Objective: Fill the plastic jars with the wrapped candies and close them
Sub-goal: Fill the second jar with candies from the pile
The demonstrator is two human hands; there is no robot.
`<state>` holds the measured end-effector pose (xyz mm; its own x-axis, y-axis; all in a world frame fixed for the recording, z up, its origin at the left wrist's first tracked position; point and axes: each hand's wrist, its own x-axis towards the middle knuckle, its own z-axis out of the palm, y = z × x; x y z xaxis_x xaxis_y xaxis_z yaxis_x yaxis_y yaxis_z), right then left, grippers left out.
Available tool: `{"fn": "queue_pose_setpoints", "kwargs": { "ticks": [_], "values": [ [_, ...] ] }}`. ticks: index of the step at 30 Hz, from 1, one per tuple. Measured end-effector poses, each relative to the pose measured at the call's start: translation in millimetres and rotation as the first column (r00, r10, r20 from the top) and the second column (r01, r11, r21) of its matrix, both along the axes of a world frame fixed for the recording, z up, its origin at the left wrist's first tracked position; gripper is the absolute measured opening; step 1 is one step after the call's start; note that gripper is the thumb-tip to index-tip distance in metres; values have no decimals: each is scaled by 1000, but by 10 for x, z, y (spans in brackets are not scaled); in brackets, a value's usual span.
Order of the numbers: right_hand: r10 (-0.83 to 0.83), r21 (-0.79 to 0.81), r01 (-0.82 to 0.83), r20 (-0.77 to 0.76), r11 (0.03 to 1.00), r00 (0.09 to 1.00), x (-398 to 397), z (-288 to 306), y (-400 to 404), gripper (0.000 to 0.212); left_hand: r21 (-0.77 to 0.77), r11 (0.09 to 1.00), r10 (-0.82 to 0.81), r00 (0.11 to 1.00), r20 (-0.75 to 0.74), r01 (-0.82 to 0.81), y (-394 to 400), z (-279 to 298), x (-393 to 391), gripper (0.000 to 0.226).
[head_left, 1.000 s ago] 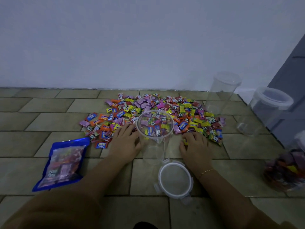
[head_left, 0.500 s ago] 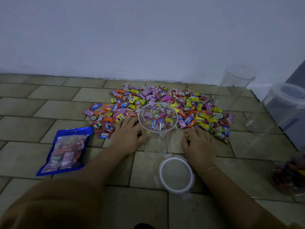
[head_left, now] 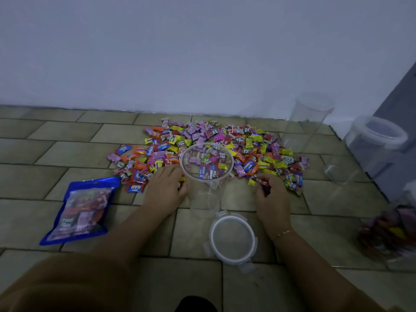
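A clear plastic jar (head_left: 206, 194) stands open and upright on the tiled floor in front of a wide pile of wrapped candies (head_left: 254, 152). The jar looks empty; candies show through its wall. Its round clip lid (head_left: 233, 240) lies flat on the floor just nearer to me. My left hand (head_left: 165, 188) rests palm down at the pile's near edge, touching the jar's left side. My right hand (head_left: 271, 194) is to the right of the jar, its fingers curled over several candies at the pile's edge.
A blue bag of candies (head_left: 82, 210) lies on the floor at the left. Two tall empty jars (head_left: 306, 122) (head_left: 369, 152) stand at the right near the wall, one with its lid on. A candy-filled jar (head_left: 391, 235) lies at the far right.
My right hand's fingers have curled in over candies at the pile's edge. My left hand has stayed beside the jar. The view has shifted a little.
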<state>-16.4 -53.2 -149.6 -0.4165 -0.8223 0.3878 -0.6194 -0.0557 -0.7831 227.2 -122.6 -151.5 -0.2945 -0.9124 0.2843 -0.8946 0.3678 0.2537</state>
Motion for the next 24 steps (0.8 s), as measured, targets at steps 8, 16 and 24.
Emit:
{"fn": "queue_pose_setpoints", "kwargs": {
  "ticks": [8, 16, 24],
  "values": [
    [-115, -46, 137, 328, 990, 938, -7, 120, 56, 10, 11, 988, 153, 977, -148, -153, 145, 145, -44, 19],
    [-161, 27, 163, 392, 986, 906, -69, 156, 4, 19, 228, 898, 434, 671, -601, -376, 142, 272, 16, 38],
    [-29, -46, 84, 692, 995, 721, 72, 729, -265, 12, 539, 837, 513, -206, -834, -99, -51, 773, 38, 50]
  ]
}}
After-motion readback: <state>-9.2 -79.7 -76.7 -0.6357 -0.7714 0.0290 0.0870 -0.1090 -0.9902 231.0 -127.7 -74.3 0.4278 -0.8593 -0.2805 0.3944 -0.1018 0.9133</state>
